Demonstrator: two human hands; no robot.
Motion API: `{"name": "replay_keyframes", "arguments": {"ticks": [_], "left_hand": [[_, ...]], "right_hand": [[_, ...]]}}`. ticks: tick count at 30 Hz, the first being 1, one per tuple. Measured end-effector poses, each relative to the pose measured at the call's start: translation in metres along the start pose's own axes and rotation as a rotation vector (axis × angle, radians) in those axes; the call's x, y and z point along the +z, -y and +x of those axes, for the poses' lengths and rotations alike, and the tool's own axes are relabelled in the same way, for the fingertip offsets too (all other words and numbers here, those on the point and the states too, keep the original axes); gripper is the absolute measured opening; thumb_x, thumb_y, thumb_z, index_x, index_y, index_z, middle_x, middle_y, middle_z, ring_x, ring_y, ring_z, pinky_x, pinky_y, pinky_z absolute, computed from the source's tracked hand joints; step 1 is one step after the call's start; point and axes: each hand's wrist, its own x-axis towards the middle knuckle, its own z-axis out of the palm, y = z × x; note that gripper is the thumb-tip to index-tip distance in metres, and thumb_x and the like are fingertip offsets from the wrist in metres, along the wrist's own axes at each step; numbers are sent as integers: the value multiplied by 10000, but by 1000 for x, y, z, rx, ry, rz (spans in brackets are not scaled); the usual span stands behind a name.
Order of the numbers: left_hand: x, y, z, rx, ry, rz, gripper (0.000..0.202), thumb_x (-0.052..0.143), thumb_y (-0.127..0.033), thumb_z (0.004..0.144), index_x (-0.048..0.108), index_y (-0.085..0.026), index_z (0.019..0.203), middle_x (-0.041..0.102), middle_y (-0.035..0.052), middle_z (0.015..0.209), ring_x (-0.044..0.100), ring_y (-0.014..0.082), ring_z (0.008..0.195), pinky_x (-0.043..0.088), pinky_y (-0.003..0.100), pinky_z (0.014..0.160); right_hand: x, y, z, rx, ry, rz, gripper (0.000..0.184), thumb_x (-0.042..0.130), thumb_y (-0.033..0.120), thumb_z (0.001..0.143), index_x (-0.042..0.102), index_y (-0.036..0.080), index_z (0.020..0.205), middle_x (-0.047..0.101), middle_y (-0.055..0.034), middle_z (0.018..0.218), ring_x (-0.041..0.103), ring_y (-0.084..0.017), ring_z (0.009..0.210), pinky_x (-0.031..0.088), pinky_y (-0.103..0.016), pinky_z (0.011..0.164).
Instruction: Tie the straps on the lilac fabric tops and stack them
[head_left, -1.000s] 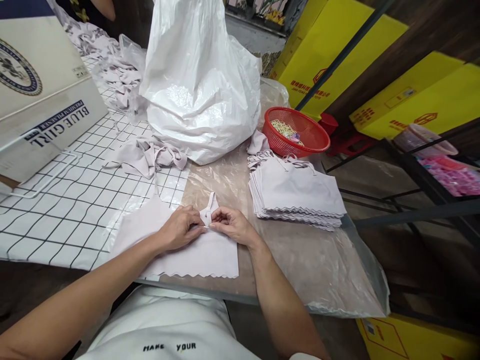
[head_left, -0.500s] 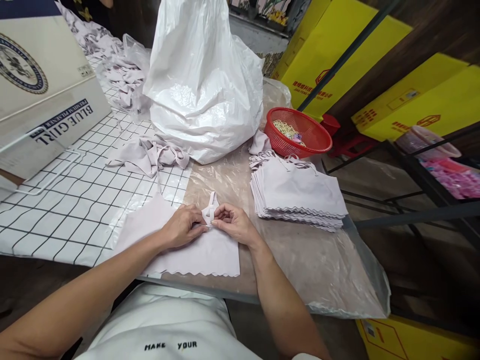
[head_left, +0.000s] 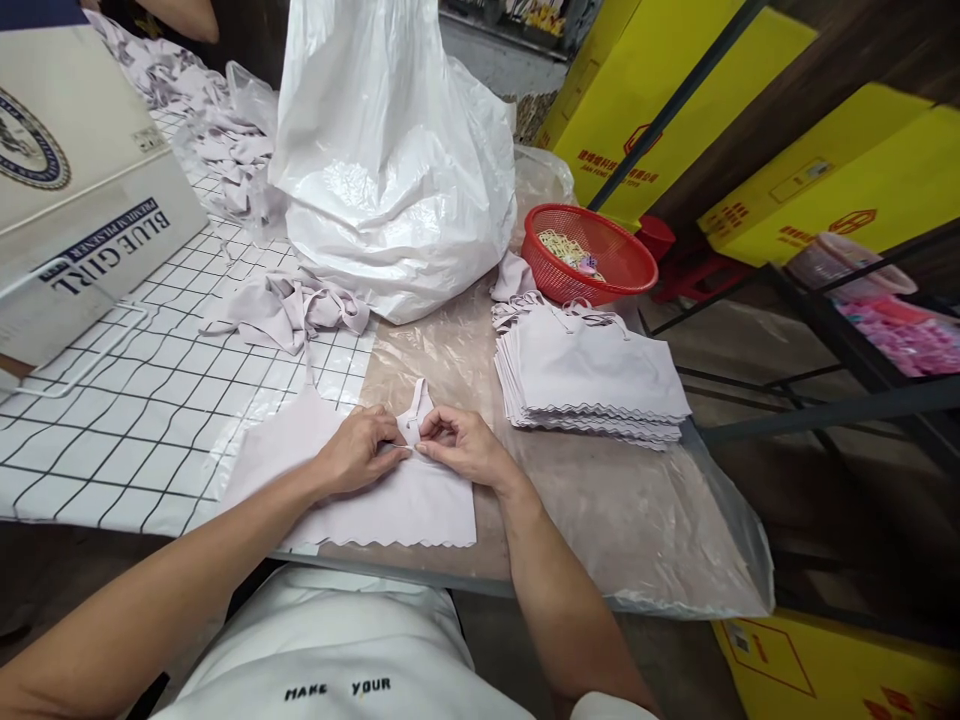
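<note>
A pale lilac garment (head_left: pixel 405 505) with a scalloped lower edge lies flat on the table in front of me. Its strap (head_left: pixel 415 408) sticks up at the top edge. My left hand (head_left: pixel 358 450) rests on the cloth with fingers curled, pinching the top edge just beside the strap. My right hand (head_left: pixel 463 443) meets it from the right, fingertips pinched on the same spot at the strap's base. A neat stack of the same garments (head_left: pixel 592 375) sits to the right.
A big white plastic bag (head_left: pixel 390 160) stands behind. Loose lilac garments (head_left: pixel 289 305) lie on the grid-pattern cloth (head_left: pixel 150 400). A red basket (head_left: pixel 589 255) holds small items. A Blue Girl box (head_left: pixel 82 190) is at left, yellow cartons (head_left: pixel 862 190) at right.
Both hands stay pinched at the strap's base with only small finger shifts. The view has drifted slightly.
</note>
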Motion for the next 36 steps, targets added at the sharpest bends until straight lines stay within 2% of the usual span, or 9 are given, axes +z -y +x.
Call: {"name": "replay_keyframes", "arguments": {"ticks": [11,20,29,32,34,36], "left_hand": [[-1,3,0,-1,28,2,226,556,-305,908,665,-187,750,676,41,754,553,205,807,376,358,765],[-3,2,1,-13,34,6,271,549,-327,897,584,-182,671,634,35,723,536,194,769,381,350,750],[-4,2,1,-11,11,-12,349,481,-372,913,458,-200,610,536,14,631,495,176,712,392,332,709],[-3,1,2,-24,-5,-17,348,489,-376,913,464,-199,614,533,10,627,492,174,709,393,327,704],[-3,1,1,-34,-15,-12,336,503,-367,909,485,-194,621,551,12,640,503,175,720,394,329,715],[-1,1,1,-36,-24,9,315,530,-357,899,517,-191,632,568,15,645,515,180,729,394,334,730]], "right_hand": [[8,-1,2,-22,-41,17,144,694,288,754,601,183,785,605,9,746,553,-114,672,461,-241,628],[17,-8,6,-34,-134,57,154,681,281,731,561,187,705,596,19,691,527,-105,622,428,-239,601],[31,-9,7,-49,-241,117,391,722,345,709,373,220,584,585,12,667,533,-122,637,458,-265,626],[32,-10,9,-38,-234,154,328,710,327,706,412,221,621,566,23,686,522,-119,647,455,-266,642],[32,-10,11,-17,-210,198,232,700,308,698,487,217,707,567,27,735,536,-122,691,461,-264,673],[31,-8,12,16,-181,287,221,691,284,685,518,219,807,604,22,806,576,-131,774,475,-271,742]]}}
